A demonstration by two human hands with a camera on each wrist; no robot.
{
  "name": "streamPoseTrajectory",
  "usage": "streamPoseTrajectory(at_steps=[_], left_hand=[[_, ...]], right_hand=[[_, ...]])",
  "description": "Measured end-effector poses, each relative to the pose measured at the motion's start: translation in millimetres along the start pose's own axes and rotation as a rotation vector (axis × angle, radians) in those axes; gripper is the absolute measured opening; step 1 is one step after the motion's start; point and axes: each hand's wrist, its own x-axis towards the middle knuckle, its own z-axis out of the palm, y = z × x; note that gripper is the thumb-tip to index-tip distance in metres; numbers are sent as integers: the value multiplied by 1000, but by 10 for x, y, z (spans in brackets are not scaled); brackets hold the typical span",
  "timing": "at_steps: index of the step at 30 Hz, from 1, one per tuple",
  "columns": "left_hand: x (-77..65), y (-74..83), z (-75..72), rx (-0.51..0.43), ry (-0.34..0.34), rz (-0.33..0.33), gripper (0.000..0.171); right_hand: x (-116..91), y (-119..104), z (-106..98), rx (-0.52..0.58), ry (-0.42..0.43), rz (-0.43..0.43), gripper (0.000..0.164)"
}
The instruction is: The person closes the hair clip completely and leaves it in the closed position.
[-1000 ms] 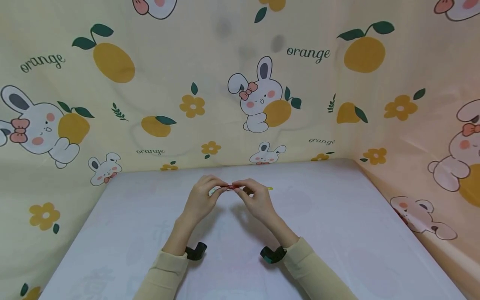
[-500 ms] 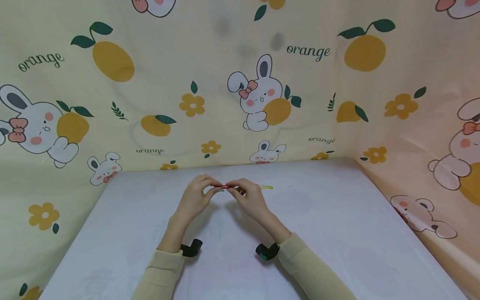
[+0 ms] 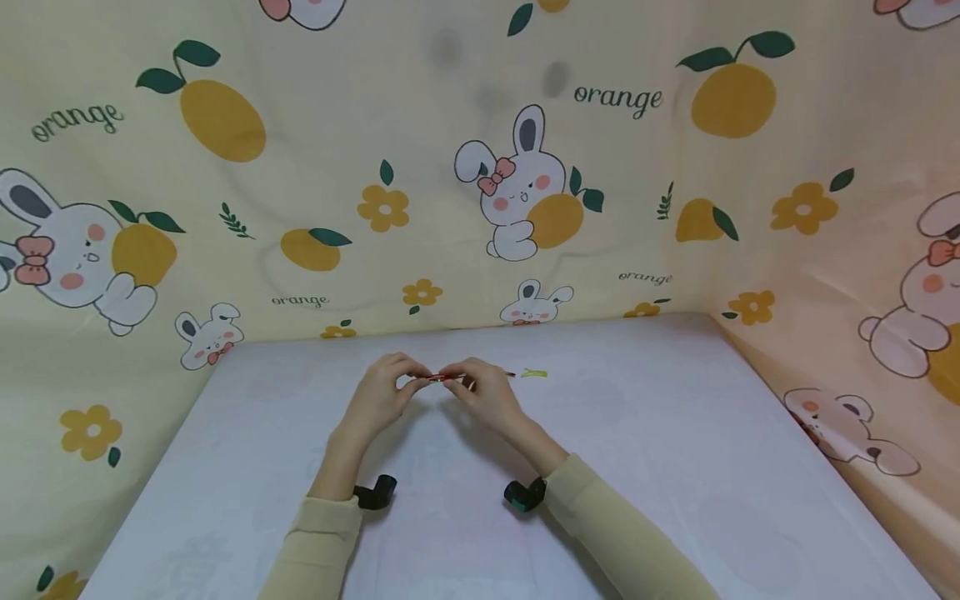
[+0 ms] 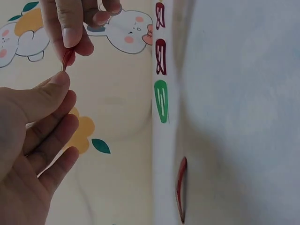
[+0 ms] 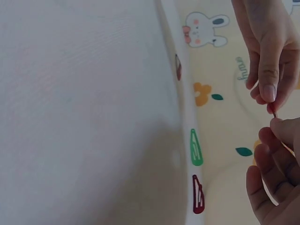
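A red snap hair clip (image 3: 437, 378) is pinched at its two ends, held above the white table. My left hand (image 3: 378, 393) grips one end between thumb and fingertips; my right hand (image 3: 486, 393) grips the other the same way. Fingers cover much of this clip (image 4: 68, 57), so whether it is snapped or bent open I cannot tell. Below the hands lie a green hair clip (image 4: 161, 101), two dark red clips, one of them (image 4: 161, 56) beside the green, and a curved red clip (image 4: 182, 190) apart from them.
A yellow hair clip (image 3: 535, 373) lies on the white table (image 3: 637, 467) to the right of my right hand. Close behind the table's far edge hangs a cream curtain (image 3: 420, 167) printed with rabbits and oranges. Each wrist carries a black camera (image 3: 377, 492).
Both hands have shifted left together, still pinching the red hair clip. More of the yellow clip and the tip of a red one now show to the right of my right hand.
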Motion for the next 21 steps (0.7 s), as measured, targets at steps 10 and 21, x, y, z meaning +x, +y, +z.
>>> streamPoseTrajectory(at_steps=[10, 21], left_hand=[[-41, -98, -10, 55, -130, -121, 9], [-77, -220, 32, 76, -256, -240, 10]], right_hand=[[35, 36, 105, -116, -131, 57, 16], [64, 90, 233, -191, -272, 105, 15]])
